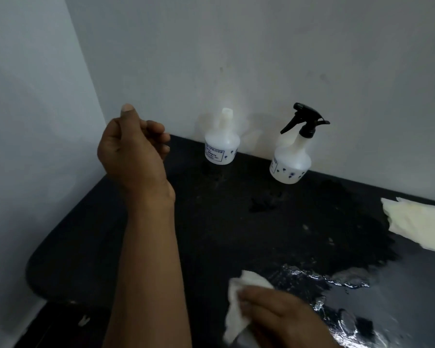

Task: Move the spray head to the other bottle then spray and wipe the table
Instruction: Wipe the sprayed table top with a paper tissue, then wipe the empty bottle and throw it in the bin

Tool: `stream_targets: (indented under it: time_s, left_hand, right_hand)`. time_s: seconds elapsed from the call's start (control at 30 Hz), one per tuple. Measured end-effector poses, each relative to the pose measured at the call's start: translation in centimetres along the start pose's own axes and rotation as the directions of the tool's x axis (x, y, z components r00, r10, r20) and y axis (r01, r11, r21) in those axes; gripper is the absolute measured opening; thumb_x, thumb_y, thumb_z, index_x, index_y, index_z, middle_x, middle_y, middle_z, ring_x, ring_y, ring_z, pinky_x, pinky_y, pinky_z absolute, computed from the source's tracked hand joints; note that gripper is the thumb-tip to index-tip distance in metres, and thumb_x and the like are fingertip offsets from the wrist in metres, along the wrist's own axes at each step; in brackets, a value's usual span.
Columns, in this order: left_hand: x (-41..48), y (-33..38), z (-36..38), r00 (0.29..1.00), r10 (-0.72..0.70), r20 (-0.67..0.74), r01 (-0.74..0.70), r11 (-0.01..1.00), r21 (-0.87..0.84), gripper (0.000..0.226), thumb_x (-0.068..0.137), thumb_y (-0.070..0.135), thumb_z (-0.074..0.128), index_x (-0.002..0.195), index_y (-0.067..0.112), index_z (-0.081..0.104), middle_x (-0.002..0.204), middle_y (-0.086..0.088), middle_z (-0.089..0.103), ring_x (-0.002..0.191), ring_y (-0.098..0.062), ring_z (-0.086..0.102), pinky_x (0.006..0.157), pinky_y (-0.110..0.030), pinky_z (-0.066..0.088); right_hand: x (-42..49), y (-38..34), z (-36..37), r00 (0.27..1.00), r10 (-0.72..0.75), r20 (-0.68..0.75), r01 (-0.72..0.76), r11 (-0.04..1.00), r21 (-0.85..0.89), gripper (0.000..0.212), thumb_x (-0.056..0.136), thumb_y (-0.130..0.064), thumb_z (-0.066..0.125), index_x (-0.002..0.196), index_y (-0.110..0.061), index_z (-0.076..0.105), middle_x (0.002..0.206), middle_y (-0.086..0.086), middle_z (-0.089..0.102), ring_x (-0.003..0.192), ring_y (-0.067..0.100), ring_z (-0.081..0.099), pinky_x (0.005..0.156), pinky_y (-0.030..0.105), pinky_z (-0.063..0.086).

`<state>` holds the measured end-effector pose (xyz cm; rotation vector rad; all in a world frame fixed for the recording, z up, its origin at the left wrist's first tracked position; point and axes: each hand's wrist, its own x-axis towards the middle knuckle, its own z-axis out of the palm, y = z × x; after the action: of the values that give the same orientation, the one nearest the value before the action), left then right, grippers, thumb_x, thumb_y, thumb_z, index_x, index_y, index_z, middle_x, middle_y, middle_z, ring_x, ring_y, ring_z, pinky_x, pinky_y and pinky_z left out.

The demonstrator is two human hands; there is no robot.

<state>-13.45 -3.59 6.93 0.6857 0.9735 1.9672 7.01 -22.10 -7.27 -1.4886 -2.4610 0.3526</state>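
Wipe step, cloth (239, 297) over the wet table (86, 247).
Left hand (133, 151) raised, fingers curled on nothing; bare-necked bottle (221, 146) just right of them. Right hand (281, 315) fingers grip the cloth; spray head (304, 119) on its bottle (290, 164) well beyond them. Puddle (342, 280) just right of those fingers: best to press flat, sweep through it in overlapping passes, then fold to a dry face.

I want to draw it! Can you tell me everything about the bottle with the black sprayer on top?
The bottle looks like cloudy white plastic, with a fat round body and a thin neck. A black spray head with a trigger sits on top. Small blue flowers and some blue letters are printed on its body. It stands on the black table, close to the white wall, to the right of the other bottle. Only the table touches it.
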Motion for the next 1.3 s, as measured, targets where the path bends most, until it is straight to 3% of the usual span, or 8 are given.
stream_targets:
  time_s: [0.1,0.2,0.33,0.43,0.57,0.7,1.03,1.3]
  left_hand:
    - [0.1,0.0,0.0,1.000,0.002,-0.004,-0.002,1.000,-0.008,0.039,0.097,0.028,0.051,0.059,0.026,0.056,0.056,0.006,0.065,0.054,-0.009,0.061,0.050,-0.023,0.046]
    - [-0.1,-0.4,0.2,1.000,-0.011,0.007,0.011,1.000,0.010,0.040,0.097,0.028,0.052,0.058,0.027,0.057,0.056,0.006,0.065,0.055,-0.010,0.061,0.051,-0.024,0.046]
    - [-0.6,-1.2,0.9,0.998,-0.042,0.044,0.039,0.998,0.056,0.039,0.096,0.030,0.053,0.058,0.028,0.058,0.058,0.006,0.066,0.056,-0.010,0.061,0.052,-0.025,0.046]
    - [-1.3,-2.9,1.0,0.989,-0.108,0.097,0.090,0.981,0.174,0.039,0.097,0.033,0.052,0.058,0.030,0.061,0.059,0.008,0.065,0.057,-0.007,0.061,0.051,-0.023,0.047]
    - [-1.3,-6.1,1.0,0.945,-0.257,0.203,0.116,0.844,0.524,0.024,0.095,0.035,0.058,0.073,0.026,0.061,0.071,0.005,0.066,0.070,-0.012,0.062,0.056,-0.025,0.048]
    - [0.9,-8.7,3.7,0.912,-0.285,0.294,-0.025,0.678,0.734,0.028,0.083,0.042,0.072,0.092,0.022,0.055,0.097,-0.003,0.066,0.088,-0.019,0.065,0.075,-0.038,0.057]
    - [7.4,-18.0,9.9,0.828,-0.416,0.377,-0.335,0.174,0.926,0.113,0.054,0.058,0.088,0.139,0.003,0.037,0.134,-0.020,0.052,0.119,-0.036,0.055,0.096,-0.046,0.051]
    - [6.5,-19.3,7.3,0.793,-0.236,0.562,-0.480,0.326,0.814,0.081,0.058,0.042,0.092,0.122,0.008,0.055,0.115,-0.010,0.064,0.096,-0.025,0.060,0.073,-0.032,0.046]
  right_hand:
    - [-1.3,2.9,-2.9,0.939,0.320,-0.123,-0.323,0.946,-0.006,0.019,0.086,-0.028,0.069,0.100,-0.042,0.069,0.109,-0.022,0.070,0.099,0.001,0.068,0.084,0.016,0.050]
    - [-1.3,5.5,-5.4,0.664,0.701,-0.261,-0.661,0.713,0.232,0.014,0.091,-0.030,0.063,0.081,-0.040,0.063,0.071,-0.015,0.069,0.061,0.002,0.065,0.055,0.022,0.046]
    - [-0.1,6.8,-6.4,0.374,0.919,-0.126,-0.371,0.273,0.888,0.021,0.095,-0.030,0.057,0.083,-0.024,0.072,0.069,0.008,0.069,0.056,0.012,0.064,0.050,0.030,0.050]
    - [0.7,6.4,-5.7,0.313,0.943,0.112,-0.165,-0.062,0.984,0.029,0.093,-0.026,0.059,0.102,0.000,0.067,0.085,0.022,0.062,0.080,0.033,0.059,0.073,0.044,0.047]
    - [0.8,6.8,-6.3,0.385,0.884,0.265,0.006,-0.289,0.957,0.036,0.093,-0.031,0.057,0.114,-0.003,0.065,0.098,0.022,0.068,0.084,0.034,0.065,0.075,0.045,0.054]
    - [0.4,7.6,-7.3,0.625,0.709,0.327,0.018,-0.432,0.902,0.043,0.084,-0.037,0.058,0.114,-0.008,0.066,0.085,0.014,0.071,0.070,0.025,0.068,0.061,0.037,0.055]
    - [0.2,9.0,-7.2,0.808,0.550,0.210,0.003,-0.361,0.933,0.042,0.076,-0.006,0.061,0.118,-0.002,0.062,0.096,0.021,0.069,0.075,0.026,0.068,0.058,0.031,0.056]
    - [0.3,10.2,-7.2,0.783,0.600,0.168,0.044,-0.323,0.945,0.041,0.075,-0.009,0.065,0.115,-0.006,0.065,0.098,0.018,0.071,0.077,0.024,0.070,0.057,0.031,0.056]
